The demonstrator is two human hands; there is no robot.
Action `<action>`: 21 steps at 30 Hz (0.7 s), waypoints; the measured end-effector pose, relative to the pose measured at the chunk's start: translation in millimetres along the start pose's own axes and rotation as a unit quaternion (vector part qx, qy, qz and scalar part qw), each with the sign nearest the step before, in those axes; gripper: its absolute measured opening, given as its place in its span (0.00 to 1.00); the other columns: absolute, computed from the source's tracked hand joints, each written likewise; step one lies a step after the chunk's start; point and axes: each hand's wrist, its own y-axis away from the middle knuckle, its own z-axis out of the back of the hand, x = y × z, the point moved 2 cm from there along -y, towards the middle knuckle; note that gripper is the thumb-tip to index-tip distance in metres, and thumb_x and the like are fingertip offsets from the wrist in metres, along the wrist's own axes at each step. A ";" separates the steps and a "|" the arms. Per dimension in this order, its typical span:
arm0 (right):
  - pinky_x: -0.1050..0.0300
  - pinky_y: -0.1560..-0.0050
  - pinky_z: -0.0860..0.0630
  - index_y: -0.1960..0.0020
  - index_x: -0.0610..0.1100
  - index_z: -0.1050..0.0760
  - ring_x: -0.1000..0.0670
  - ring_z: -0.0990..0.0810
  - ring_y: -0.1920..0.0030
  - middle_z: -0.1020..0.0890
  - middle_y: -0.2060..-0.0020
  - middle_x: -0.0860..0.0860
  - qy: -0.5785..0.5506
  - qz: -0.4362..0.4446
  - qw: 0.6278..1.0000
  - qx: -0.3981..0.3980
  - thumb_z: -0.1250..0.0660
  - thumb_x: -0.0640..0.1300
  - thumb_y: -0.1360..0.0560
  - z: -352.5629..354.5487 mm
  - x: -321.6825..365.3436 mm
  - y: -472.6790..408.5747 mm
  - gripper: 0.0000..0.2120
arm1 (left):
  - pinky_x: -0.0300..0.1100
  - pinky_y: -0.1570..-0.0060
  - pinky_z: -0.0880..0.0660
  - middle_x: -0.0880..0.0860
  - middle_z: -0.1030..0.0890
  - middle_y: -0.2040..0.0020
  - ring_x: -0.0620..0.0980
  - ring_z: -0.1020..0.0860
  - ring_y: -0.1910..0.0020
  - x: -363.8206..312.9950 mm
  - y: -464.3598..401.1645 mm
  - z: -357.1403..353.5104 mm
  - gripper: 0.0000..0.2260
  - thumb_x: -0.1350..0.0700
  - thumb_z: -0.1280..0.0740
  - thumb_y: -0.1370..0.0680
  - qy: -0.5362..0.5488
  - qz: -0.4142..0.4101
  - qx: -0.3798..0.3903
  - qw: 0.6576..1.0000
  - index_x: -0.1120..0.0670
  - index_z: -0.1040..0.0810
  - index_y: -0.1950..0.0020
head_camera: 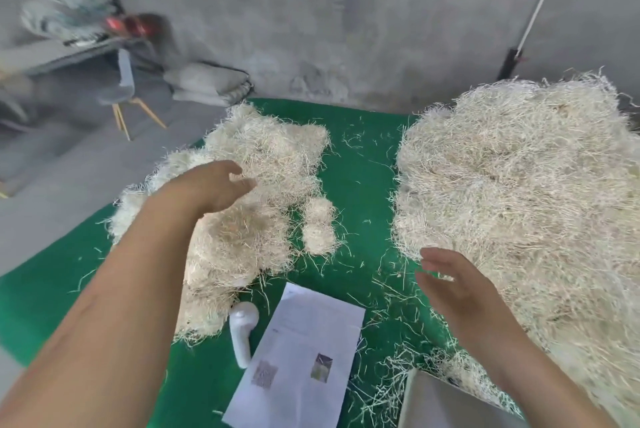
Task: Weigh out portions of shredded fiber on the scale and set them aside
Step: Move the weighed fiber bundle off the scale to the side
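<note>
paper sheet [304, 351], print too blurred to read

My left arm [131, 289] covers part of the small pale fiber heaps [242, 237]. The big pale fiber pile [512, 192] runs off the picture at 3 o'clock. The grey metal tray [436, 403] is cut off at 6 o'clock. The round thing with red [72, 15] at 10 o'clock is too blurry to tell.

A green tabletop [360, 164] carries a large heap of pale shredded fiber [519, 192] on the right and smaller clumps of fiber [256, 192] on the left. Near the front lie a white printed sheet [304, 358], a white handheld device [242, 330] just left of it, and a grey tray corner [436, 403]. Loose strands are scattered between.
</note>
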 end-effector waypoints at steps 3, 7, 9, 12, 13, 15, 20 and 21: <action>0.61 0.52 0.25 0.41 0.70 0.24 0.60 0.20 0.40 0.21 0.42 0.69 0.001 -0.016 1.000 0.003 0.31 0.59 0.24 7.2 -17.3 -0.9 0.12 | 0.56 0.36 0.25 0.51 0.23 0.28 0.56 0.23 0.33 -30.1 8.6 -21.0 0.24 0.36 0.40 0.17 -0.038 -0.077 -0.094 0.992 0.46 0.30 0.25; 0.67 0.58 0.24 0.37 0.65 0.26 0.60 0.19 0.44 0.22 0.39 0.63 0.037 -0.052 0.998 -0.021 0.32 0.54 0.20 29.3 -57.1 3.2 0.12 | 0.53 0.27 0.31 0.47 0.28 0.25 0.48 0.29 0.27 -100.7 35.0 -114.3 0.20 0.47 0.38 0.16 0.096 -0.251 -0.068 0.961 0.46 0.31 0.24; 0.67 0.62 0.24 0.35 0.61 0.26 0.60 0.19 0.56 0.21 0.38 0.60 0.075 -0.083 0.993 -0.040 0.32 0.53 0.19 47.4 -87.1 6.4 0.13 | 0.49 0.24 0.37 0.45 0.31 0.23 0.44 0.33 0.25 -132.7 55.4 -175.3 0.20 0.47 0.37 0.16 0.114 -0.303 -0.010 0.946 0.43 0.32 0.24; 0.66 0.59 0.24 0.28 0.53 0.29 0.61 0.17 0.61 0.24 0.32 0.56 0.163 -0.134 0.974 -0.084 0.33 0.51 0.18 80.7 -135.8 13.6 0.19 | 0.43 0.26 0.39 0.41 0.33 0.23 0.40 0.35 0.26 -168.2 90.4 -266.9 0.19 0.46 0.37 0.16 0.143 -0.340 0.107 0.923 0.40 0.33 0.25; 0.65 0.54 0.24 0.26 0.51 0.31 0.60 0.17 0.58 0.25 0.30 0.54 0.193 -0.148 0.965 -0.098 0.33 0.50 0.18 92.0 -151.1 16.5 0.21 | 0.40 0.27 0.40 0.42 0.32 0.24 0.39 0.35 0.27 -178.2 101.5 -294.5 0.19 0.46 0.37 0.16 0.148 -0.349 0.136 0.915 0.40 0.33 0.25; 0.57 0.34 0.27 0.23 0.49 0.34 0.54 0.20 0.37 0.29 0.25 0.50 0.265 -0.166 0.945 -0.098 0.33 0.49 0.18 108.0 -180.1 18.7 0.25 | 0.37 0.29 0.41 0.45 0.32 0.23 0.40 0.34 0.28 -195.8 117.5 -340.3 0.21 0.47 0.37 0.17 0.150 -0.346 0.198 0.905 0.43 0.34 0.24; 0.43 0.24 0.36 0.18 0.62 0.61 0.36 0.35 0.23 0.60 0.17 0.47 0.364 -0.242 0.898 -0.043 0.30 0.40 0.23 119.6 -239.7 10.4 0.49 | 0.49 0.39 0.23 0.57 0.28 0.27 0.50 0.19 0.41 -228.5 121.1 -395.0 0.29 0.49 0.39 0.16 0.130 -0.255 0.350 0.892 0.52 0.43 0.17; 0.41 0.24 0.36 0.19 0.64 0.67 0.32 0.40 0.21 0.64 0.18 0.47 0.365 -0.265 0.892 -0.043 0.30 0.37 0.24 123.0 -248.1 9.3 0.54 | 0.45 0.50 0.21 0.56 0.21 0.36 0.43 0.19 0.54 -232.6 119.2 -400.2 0.29 0.50 0.39 0.16 0.123 -0.251 0.367 0.887 0.53 0.44 0.17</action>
